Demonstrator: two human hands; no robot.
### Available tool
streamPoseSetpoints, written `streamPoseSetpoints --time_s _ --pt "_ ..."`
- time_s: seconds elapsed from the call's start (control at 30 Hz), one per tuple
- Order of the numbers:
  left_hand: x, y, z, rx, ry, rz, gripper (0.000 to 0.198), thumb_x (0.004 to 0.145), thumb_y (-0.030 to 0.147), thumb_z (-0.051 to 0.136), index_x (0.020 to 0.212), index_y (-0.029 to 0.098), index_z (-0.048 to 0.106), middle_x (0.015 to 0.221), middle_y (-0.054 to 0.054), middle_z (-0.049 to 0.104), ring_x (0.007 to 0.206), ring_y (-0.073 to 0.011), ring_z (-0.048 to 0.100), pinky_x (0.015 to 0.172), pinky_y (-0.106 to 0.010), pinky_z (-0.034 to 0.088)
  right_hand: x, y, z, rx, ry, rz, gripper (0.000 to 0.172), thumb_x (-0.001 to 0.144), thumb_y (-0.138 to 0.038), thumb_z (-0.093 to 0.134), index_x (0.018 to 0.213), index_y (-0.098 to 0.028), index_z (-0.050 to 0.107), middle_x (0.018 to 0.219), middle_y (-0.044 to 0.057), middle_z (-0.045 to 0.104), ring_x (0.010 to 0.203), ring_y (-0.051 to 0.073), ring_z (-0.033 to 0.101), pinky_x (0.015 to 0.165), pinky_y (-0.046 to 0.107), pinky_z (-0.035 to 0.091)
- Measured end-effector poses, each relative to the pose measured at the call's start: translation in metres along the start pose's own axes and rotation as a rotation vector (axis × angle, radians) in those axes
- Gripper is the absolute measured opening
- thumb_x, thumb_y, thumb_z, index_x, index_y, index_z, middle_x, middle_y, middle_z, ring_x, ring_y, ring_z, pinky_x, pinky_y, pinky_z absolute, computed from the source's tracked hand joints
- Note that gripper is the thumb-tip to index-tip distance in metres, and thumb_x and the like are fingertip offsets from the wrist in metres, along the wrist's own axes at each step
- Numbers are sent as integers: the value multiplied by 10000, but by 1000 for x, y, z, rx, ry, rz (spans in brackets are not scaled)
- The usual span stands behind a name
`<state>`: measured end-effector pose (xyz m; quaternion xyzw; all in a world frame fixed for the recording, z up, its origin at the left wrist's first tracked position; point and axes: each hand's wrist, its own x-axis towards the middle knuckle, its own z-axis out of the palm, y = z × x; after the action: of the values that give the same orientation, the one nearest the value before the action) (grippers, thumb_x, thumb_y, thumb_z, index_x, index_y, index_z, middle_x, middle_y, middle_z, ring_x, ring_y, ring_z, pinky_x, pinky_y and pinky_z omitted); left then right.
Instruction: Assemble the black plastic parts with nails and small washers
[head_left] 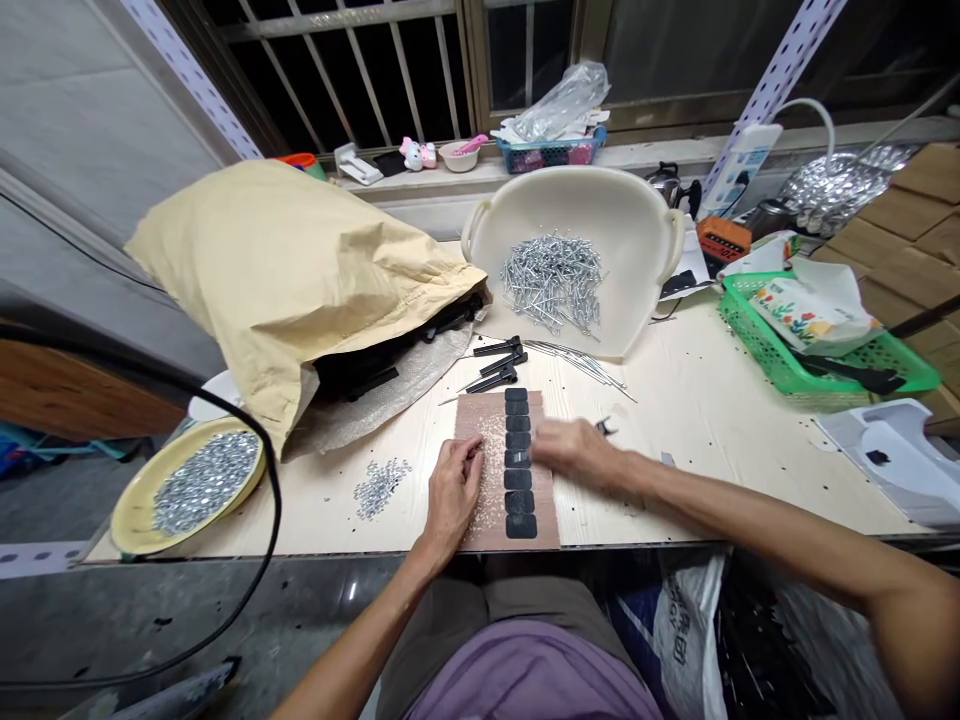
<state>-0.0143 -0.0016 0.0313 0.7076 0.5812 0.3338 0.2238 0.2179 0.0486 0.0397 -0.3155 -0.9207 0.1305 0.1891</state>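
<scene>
My left hand (452, 492) rests at the left edge of a brown board (544, 520), thumb and forefinger pinched together; whatever is between them is too small to make out. A column of several flat black pieces (519, 480) lies down the board, and a small shiny bit sits on one near the middle. Over the board's right side is my right hand (574, 450), smeared by motion, so its fingers cannot be read. Small pale specks cover the board between the left hand and the column. Several black clip-like parts (499, 365) with thin rods lie just beyond the board.
A white basin (637, 240) holds many metal pins (551, 280). At left are a paper sack (300, 240) of black parts, a yellow dish (124, 520) of metal bits and a small loose pile (380, 488). A green basket (780, 350) stands right; a black cable (274, 500) hangs left.
</scene>
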Motion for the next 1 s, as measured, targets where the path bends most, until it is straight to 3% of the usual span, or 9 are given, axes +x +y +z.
streamPoseSetpoints --time_s 0.07,0.13,0.23,0.37,0.5,0.67,0.87,1.0 --pt "0 0 0 -1 -4 5 272 902 242 457 1143 195 572 926 -48 536 796 -150 557 726 -283 468 -6 -10 4 15 -52 -75 283 953 -189 376 792 -178 609 711 0 559 649 93 479 465 200 327" --pt "0 0 0 3 -1 11 270 902 240 455 1142 200 572 932 -48 535 793 -148 558 724 -280 466 -3 -6 4 15 -15 -20 280 961 -208 363 832 -171 609 750 10 565 657 94 484 475 200 336" --pt "0 0 0 16 4 20 273 906 241 442 1144 206 570 937 -49 530 781 -148 557 702 -275 461 15 23 -2 -4 92 156 281 964 -278 375 883 -150 612 819 36 571 692 106 509 534 213 381" --pt "0 0 0 26 -4 21 274 905 237 444 1146 192 569 903 -44 514 746 -143 542 689 -274 457 29 45 -8 -22 74 174 277 953 -322 406 860 -170 619 821 28 570 718 114 516 570 221 382" --pt "-1 -1 2 27 0 27 277 904 227 446 1154 199 563 912 -44 518 763 -145 544 702 -278 459 18 16 -3 -22 82 137 317 972 -264 345 822 -159 603 760 19 546 658 99 483 530 208 359" --pt "-2 -3 2 6 29 50 271 896 196 451 1143 205 563 940 -51 547 847 -162 564 756 -292 469 -8 -21 1 -13 -29 -82 326 967 -263 354 785 -162 605 707 6 529 614 90 440 468 204 293" --pt "-6 -4 2 -50 48 49 258 896 186 447 1114 205 584 971 -60 584 888 -169 579 791 -310 478 -47 -1 -24 -113 22 175 255 933 -350 442 872 -212 648 827 31 606 684 118 543 528 222 353" --pt "-7 0 3 -128 67 35 242 902 198 447 1081 205 610 973 -65 612 900 -176 595 792 -317 486 -26 9 -27 -261 74 153 260 920 -369 463 838 -209 651 805 42 630 739 163 551 634 280 383"
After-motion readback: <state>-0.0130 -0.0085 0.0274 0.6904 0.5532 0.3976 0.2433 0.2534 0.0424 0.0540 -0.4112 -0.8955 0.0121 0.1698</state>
